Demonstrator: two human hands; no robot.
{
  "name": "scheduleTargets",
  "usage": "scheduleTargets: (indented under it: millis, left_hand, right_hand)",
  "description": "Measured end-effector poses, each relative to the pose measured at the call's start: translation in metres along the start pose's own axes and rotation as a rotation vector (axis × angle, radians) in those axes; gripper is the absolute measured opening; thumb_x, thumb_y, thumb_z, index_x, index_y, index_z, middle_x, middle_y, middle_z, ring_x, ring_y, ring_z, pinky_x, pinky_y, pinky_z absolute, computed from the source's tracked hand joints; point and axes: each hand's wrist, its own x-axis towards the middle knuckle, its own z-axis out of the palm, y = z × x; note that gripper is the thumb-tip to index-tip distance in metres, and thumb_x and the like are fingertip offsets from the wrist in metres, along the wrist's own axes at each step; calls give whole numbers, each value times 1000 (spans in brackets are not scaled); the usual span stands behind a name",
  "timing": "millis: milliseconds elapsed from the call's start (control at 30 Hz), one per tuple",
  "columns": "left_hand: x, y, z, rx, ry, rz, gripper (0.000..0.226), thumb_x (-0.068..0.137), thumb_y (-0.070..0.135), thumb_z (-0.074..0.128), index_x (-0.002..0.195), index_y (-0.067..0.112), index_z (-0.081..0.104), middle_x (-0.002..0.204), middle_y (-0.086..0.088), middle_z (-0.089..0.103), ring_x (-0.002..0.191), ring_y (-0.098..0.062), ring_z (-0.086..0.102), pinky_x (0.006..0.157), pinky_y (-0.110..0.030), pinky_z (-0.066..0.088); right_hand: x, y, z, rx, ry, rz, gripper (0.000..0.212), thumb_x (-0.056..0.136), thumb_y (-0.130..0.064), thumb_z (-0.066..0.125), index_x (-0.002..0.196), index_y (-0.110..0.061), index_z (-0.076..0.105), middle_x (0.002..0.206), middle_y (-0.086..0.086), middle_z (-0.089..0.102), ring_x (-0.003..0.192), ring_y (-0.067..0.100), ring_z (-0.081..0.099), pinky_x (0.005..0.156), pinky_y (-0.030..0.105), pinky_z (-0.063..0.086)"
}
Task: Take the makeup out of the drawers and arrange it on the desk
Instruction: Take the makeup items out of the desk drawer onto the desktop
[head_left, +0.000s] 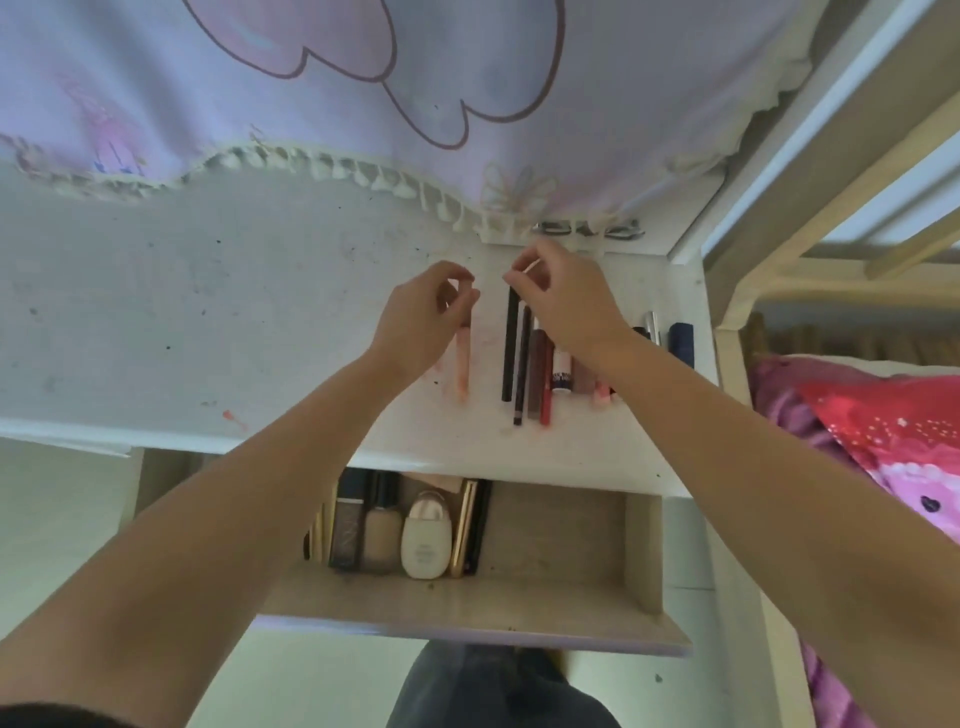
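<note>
Drawer (566, 540): open, nearest the person; foundation bottles (382, 525) and a cream bottle (425, 538) lie in its left part, long axes running away from the person.
Worktop (208, 322): beyond the drawer; a row of pencils and tubes (535, 364) lies parallel, front to back.
Right hand (566, 296): over the row's far end, fingertips pinching the black pencil (510, 343).
Left hand (426, 312): left of the row, fingers curled at a pink tube (462, 358); whether it grips it, cannot tell.
Next reach: back toward the drawer, left hand nearer.

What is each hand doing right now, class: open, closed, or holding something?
Left hand: fingers curled round the top of a pink tube standing on the desk.
Right hand: pinching the top end of a black pencil.
</note>
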Motion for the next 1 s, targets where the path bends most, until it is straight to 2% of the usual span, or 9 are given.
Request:
scheduleTargets:
  millis: [167,333,500,567,633,733,867,933,1000]
  left_hand:
    - [21,-13,25,114,-108,-37,26,93,33,52,112,18,60,79,7,58,76,-14,56,70,-28,43]
    - [20,-18,41,244,-49,55,26,93,36,51,107,17,62,68,11,48,76,-16,50,78,-34,39]
    - [10,-9,40,177,-48,29,28,95,34,48,113,15,58,66,10,52,71,-16,52,80,-35,43]
    - [-5,-7,31,127,-37,12,24,96,29,47,111,14,58,66,11,51,66,-13,52,71,-30,43]
    - [-36,-8,20,71,-29,38,18,96,25,46,104,14,59,64,13,49,58,-4,47,59,-19,37]
    - [-110,-22,12,42,-133,113,17,95,26,43,94,19,59,67,16,51,56,-1,48,55,-12,37]
    - [-178,-63,38,293,-453,117,20,94,28,45,100,19,61,90,5,62,80,-15,59,65,-31,45]
    - [-179,-78,56,385,-480,46,30,96,25,44,122,19,55,116,-5,59,94,-25,59,70,-35,47]
    - [-168,-85,75,464,-441,-9,39,96,23,42,136,18,42,128,-10,52,95,-31,58,60,-34,41]
  right_hand:
    - [28,24,23,-281,-95,-50,21,95,-35,50,100,-16,59,90,-3,65,90,19,58,90,39,41]
    - [28,44,29,-380,-54,-79,19,94,-32,50,99,-15,59,89,-5,61,97,22,50,82,35,31]
    - [10,32,19,-283,16,-146,17,95,-26,50,94,-13,61,86,-4,63,88,19,51,81,35,36]
    - [-15,21,14,-137,49,-206,15,94,-24,51,90,-14,61,78,-9,57,78,10,48,75,26,39]
    - [-55,14,16,-3,-6,-281,17,94,-27,49,92,-15,60,75,-14,50,69,-1,45,69,14,38]
    - [-133,23,41,53,-212,-339,20,95,-31,46,97,-16,60,78,-6,61,67,2,52,64,16,45]
    - [-189,61,89,-68,-558,9,28,98,-28,45,121,-19,56,109,6,65,92,20,60,76,28,45]
    - [-185,75,106,-134,-593,169,44,99,-25,43,141,-17,37,117,12,61,98,27,60,77,29,44]
    - [-174,81,120,-149,-524,207,48,97,-18,43,143,-13,31,115,18,59,93,31,59,76,33,47]
